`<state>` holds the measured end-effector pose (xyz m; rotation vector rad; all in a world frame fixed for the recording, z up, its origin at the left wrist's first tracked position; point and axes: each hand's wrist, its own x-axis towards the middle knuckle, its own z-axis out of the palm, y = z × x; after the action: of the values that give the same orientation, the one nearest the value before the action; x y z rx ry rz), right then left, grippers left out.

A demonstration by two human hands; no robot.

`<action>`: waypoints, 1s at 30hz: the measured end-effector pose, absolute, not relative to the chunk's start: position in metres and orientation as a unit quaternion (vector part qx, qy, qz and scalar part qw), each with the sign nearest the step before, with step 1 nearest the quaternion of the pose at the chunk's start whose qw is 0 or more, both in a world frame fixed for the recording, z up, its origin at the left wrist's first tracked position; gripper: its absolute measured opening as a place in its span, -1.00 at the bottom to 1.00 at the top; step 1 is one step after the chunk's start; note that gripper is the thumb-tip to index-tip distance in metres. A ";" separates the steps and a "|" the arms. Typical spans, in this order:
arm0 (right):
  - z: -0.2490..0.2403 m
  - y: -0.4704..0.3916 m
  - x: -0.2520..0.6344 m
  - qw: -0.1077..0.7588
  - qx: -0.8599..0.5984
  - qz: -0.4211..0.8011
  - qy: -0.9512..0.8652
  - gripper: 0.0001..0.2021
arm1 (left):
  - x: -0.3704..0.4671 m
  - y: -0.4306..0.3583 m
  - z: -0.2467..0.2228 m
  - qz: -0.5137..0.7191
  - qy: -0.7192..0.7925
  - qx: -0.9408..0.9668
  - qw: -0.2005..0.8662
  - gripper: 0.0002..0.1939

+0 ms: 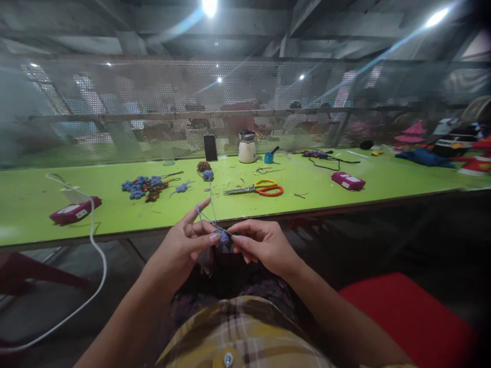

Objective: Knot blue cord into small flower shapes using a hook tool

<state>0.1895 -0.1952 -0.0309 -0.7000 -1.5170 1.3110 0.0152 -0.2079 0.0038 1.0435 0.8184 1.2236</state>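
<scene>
My left hand [195, 238] pinches a small blue-purple crochet piece [223, 236] between thumb and fingers, just in front of the table edge. Yarn of the same colour loops over its raised index finger and runs up to a small yarn ball [207, 175] on the green table [307, 197]. Close on the right, my right hand [262, 244] is closed around a thin hook, whose shaft reaches the crochet piece; its handle is mostly hidden by the fingers. Scissors [255, 189] with yellow and red handles lie beyond the hands.
Blue and dark crochet pieces [141, 187] lie left, near a purple box [75, 210] and white cable [92, 230]. Farther back stand a black phone-like slab [210, 147], a jar [247, 148] and a blue cup [269, 158]. A red stool [402, 317] is lower right.
</scene>
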 end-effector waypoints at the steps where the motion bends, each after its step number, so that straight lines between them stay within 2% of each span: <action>1: -0.031 -0.196 0.191 0.485 -0.290 0.528 -0.634 -0.80 | 0.014 -0.209 0.004 0.531 0.355 0.454 0.621 -0.02; 9: -0.021 -0.202 0.200 0.475 -0.285 0.472 -0.686 -0.83 | 0.012 -0.214 0.010 0.529 0.335 0.449 0.637 -0.16; 15: -0.018 -0.202 0.202 0.470 -0.284 0.417 -0.724 -0.83 | 0.010 -0.216 0.011 0.522 0.332 0.451 0.643 -0.12; 30: -0.011 -0.207 0.211 0.470 -0.251 0.385 -0.754 -0.82 | 0.009 -0.223 0.017 0.505 0.316 0.448 0.667 -0.15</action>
<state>0.2107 -0.2075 -0.0109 -0.6143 -1.8475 0.9439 0.0092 -0.2227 0.0174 1.0111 0.7122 1.1396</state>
